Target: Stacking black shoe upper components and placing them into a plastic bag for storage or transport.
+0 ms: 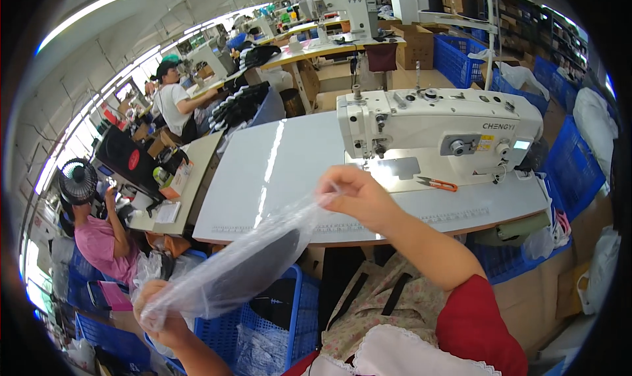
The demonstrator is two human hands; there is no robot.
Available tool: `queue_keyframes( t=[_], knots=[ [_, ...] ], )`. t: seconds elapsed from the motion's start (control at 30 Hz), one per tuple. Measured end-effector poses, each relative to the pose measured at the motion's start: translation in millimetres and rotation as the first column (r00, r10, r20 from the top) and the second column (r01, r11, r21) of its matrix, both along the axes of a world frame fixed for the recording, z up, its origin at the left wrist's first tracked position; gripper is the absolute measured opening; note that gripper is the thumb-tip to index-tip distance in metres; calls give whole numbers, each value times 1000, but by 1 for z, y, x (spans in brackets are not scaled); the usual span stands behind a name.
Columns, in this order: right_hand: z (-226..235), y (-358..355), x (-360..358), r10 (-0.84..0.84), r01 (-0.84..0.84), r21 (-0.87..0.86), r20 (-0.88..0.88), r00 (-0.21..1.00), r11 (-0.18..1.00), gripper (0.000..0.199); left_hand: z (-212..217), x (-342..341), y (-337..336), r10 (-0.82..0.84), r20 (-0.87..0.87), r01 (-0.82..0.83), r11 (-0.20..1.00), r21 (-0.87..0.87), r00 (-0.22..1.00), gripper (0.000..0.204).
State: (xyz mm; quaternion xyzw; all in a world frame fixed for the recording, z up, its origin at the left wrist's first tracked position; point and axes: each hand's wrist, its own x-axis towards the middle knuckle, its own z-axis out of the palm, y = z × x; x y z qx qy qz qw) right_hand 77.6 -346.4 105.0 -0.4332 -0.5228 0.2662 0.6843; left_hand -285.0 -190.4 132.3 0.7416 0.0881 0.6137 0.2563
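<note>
A clear plastic bag (217, 270) is stretched slantwise between my two hands, above the near edge of the sewing table (296, 142). My left hand (160, 315) grips its lower left end with closed fingers. At the upper right end, the thumb and fingers of my right hand (352, 190) pinch the bag's edge. A dark flat piece (263, 265) shows through the plastic; whether it lies inside or behind cannot be told. Beyond my right hand stands a white industrial sewing machine (421, 126). Orange-handled thread snips (438, 184) lie on the tabletop beside it.
Below the bag stands a blue plastic basket (297, 317) with clear plastic in it. More blue crates (454, 60) line the right side. At left, a person in pink (105, 241) sits by a black fan (78, 180). Farther back, a person in white (174, 103) works at a table.
</note>
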Motion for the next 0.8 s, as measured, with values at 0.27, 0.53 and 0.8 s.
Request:
queue_keyframes(
  t=[0.27, 0.53, 0.8],
  knots=[
    [13, 10, -23, 562, -344, 466, -490, 667, 815, 14, -9, 4, -22, -226, 205, 238, 971, -36, 952, 36],
    [-23, 24, 2, 308, -266, 205, -844, 439, 942, 16, -26, 79, -52, -770, 289, 790, 412, -454, 568, 38],
    [-38, 69, 8, 131, -261, -92, -680, 722, 961, 18, -12, 163, -63, -932, -146, 819, 362, -445, 333, 51]
  ],
)
